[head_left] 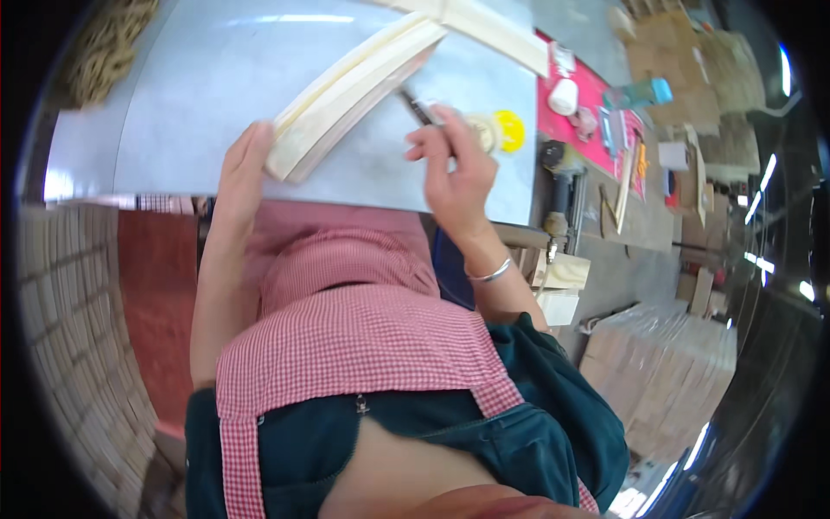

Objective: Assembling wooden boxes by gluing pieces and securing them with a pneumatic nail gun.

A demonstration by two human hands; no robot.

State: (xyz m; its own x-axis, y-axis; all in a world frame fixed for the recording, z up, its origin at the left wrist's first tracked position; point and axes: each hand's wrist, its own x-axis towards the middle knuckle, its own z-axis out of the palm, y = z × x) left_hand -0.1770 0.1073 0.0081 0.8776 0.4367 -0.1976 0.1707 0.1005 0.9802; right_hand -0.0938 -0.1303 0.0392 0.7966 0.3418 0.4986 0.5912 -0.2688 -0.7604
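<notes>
Pale wooden strips (350, 91) lie side by side at a slant across the grey-blue tabletop, their near end toward me. My left hand (246, 169) is closed at that near end, its fingers pressed together along the wood's left edge. Right of the strips, my right hand (458, 169) pinches a slim dark tool (417, 105), its tip close to the wood's right side. Blur hides the tool's exact kind and whether it touches the wood. Just beyond the right hand sit a small pale round container (484, 131) and a yellow round lid or tub (510, 131).
More pale boards (493, 33) lie along the table's far side. Right of the table, a pink sheet (571, 121) carries a white bottle (564, 97), a blue-capped bottle (640, 93) and hand tools. A wrapped wood stack (661, 372) stands lower right; another stack (65, 320) stands left.
</notes>
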